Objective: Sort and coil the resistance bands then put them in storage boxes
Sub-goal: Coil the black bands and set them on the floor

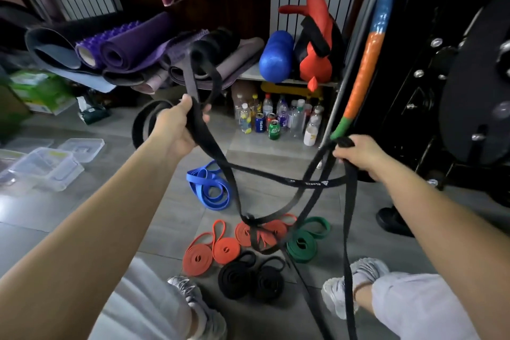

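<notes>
Black band (276,176) gripped by both hands (176,130)

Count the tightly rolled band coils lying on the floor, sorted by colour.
Orange coils: 4
Black coils: 2
Green coils: 1
Total: 7
Not counted: the loose blue heap, the uncoiled black band.

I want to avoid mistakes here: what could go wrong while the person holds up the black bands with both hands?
1. The black bands, gripped by the left hand and the right hand, meet in a tangle that appears to hang low over the orange coils. Pulling may tighten it or drag those coils open.
2. One strand hangs beside the shoe; a step could catch it.
</notes>
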A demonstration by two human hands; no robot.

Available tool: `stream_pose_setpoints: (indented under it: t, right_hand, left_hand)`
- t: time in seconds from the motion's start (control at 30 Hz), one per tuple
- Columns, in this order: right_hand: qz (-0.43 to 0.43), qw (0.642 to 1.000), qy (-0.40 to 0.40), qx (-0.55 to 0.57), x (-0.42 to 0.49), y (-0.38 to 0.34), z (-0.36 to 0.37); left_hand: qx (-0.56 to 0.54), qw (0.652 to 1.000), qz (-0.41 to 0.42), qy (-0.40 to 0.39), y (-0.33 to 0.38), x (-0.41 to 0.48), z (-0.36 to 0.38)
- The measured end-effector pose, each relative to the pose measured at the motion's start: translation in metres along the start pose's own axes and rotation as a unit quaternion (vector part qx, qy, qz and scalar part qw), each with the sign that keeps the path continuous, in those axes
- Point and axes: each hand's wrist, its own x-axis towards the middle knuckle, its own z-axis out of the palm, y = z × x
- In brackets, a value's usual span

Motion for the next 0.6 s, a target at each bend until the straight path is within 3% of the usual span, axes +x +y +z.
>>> stream_pose_setpoints:
  t: [0.27, 0.37, 0.53, 0.6]
  right_hand:
    - [0.106, 0.994, -0.005, 0.017, -0.001, 0.051, 0.027]
    - [0.135, 0.986, -0.019, -0.095, -0.008, 0.065, 0.034]
    - [0.046, 0.941, -0.022, -0.335, -0.021, 0.093, 0.036]
    - [0.03, 0.941, -0.014, -0.337, -0.024, 0.095, 0.036]
  left_hand:
    - [-0.011, 0.998, 0.049, -0.03, 0.006, 0.003, 0.007]
    - [0.016, 0.995, 0.081, -0.056, 0.005, 0.0, 0.013]
    - [0.036, 0.995, 0.079, -0.043, 0.006, 0.001, 0.025]
    - [0.053, 0.996, 0.066, -0.043, 0.004, 0.001, 0.027]
